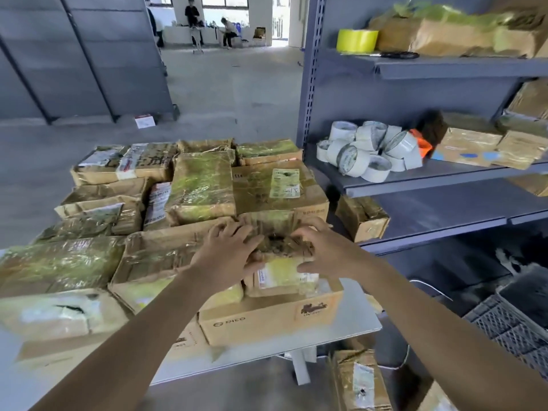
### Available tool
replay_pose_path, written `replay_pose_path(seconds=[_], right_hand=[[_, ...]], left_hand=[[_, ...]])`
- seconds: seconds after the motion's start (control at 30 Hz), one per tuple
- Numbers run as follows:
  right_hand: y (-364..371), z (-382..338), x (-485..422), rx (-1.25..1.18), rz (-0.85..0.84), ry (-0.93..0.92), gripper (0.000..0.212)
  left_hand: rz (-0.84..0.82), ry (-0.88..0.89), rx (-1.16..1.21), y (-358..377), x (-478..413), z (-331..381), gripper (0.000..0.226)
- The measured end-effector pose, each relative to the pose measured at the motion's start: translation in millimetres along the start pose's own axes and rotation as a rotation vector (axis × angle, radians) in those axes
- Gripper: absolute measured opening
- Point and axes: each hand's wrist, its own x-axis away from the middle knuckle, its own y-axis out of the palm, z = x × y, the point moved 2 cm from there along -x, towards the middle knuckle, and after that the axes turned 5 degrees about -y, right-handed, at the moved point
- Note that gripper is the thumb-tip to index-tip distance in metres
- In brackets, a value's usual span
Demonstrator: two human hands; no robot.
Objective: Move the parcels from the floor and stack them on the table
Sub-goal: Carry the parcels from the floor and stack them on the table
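Warehouse table (360, 318), crowded with stacked parcels (201, 188): my left hand (228, 247) and right hand (326, 252) curl fingers round a small parcel (281, 275) atop it; one floor parcel (360, 381), perhaps more, lies below the table, unmoved.

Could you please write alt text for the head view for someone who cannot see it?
The left hand and right hand grip a small taped parcel on top of a cardboard box on a white table crowded with parcels. Grey shelving to the right holds white tape rolls.
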Motion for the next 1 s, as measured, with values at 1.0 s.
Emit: replay_pose_path(seconds=[1.0], right_hand=[[74,-145,59,0.096,0.412,0.182,0.041]], left_hand=[[0.450,-0.160,0.528,2,147,-17,0.031]])
